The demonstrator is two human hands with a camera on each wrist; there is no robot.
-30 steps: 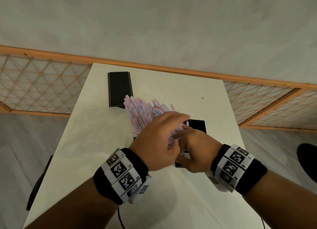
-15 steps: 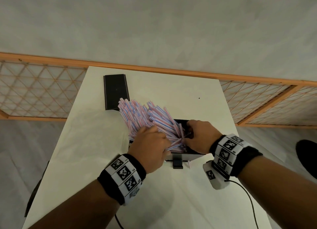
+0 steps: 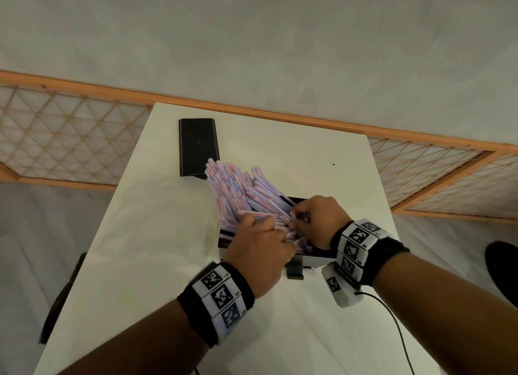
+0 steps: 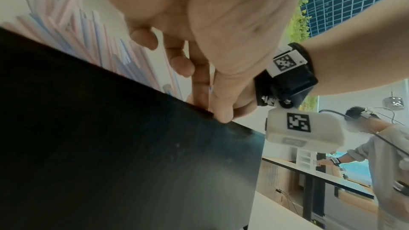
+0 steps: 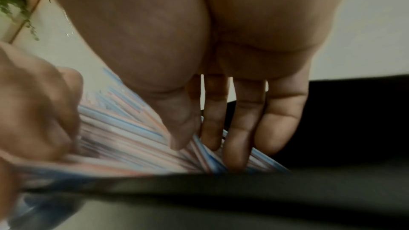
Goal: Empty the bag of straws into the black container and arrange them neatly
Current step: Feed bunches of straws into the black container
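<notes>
A white table (image 3: 157, 262) is seen from above, its far edge set close to an orange wooden rail (image 3: 280, 115) with lattice panels (image 3: 64, 139) to either side. A grey floor (image 3: 252, 38) lies beyond the rail. A small dark speck (image 3: 333, 164) is noted on the far right of the tabletop. A flat black lid (image 3: 197, 147) lies at the far left of the table, well apart from the hands.

The black container (image 3: 314, 255) stands near the table's middle, mostly hidden by both hands. The straws (image 3: 238, 189), pink and blue striped, are fanned out of it, leaning away toward the far left, their tips reaching the near end of the lid. In the left wrist view the container's dark wall (image 4: 110, 137) fills the lower frame, with straw ends (image 4: 73, 29) standing above its rim.

The left hand (image 3: 259, 248) is laid over the near ends of the straws, fingers curled down onto them; a firm grasp cannot be confirmed. The right hand (image 3: 319, 220) is at the container's right side, fingers bent into the bundle; in the right wrist view its fingertips (image 5: 234, 160) are pressed among the straws (image 5: 132, 137), thumb against them.

A black cable (image 3: 392, 318) trails across the near right of the table. Another person (image 4: 380, 163) at a counter is visible in the left wrist view.
</notes>
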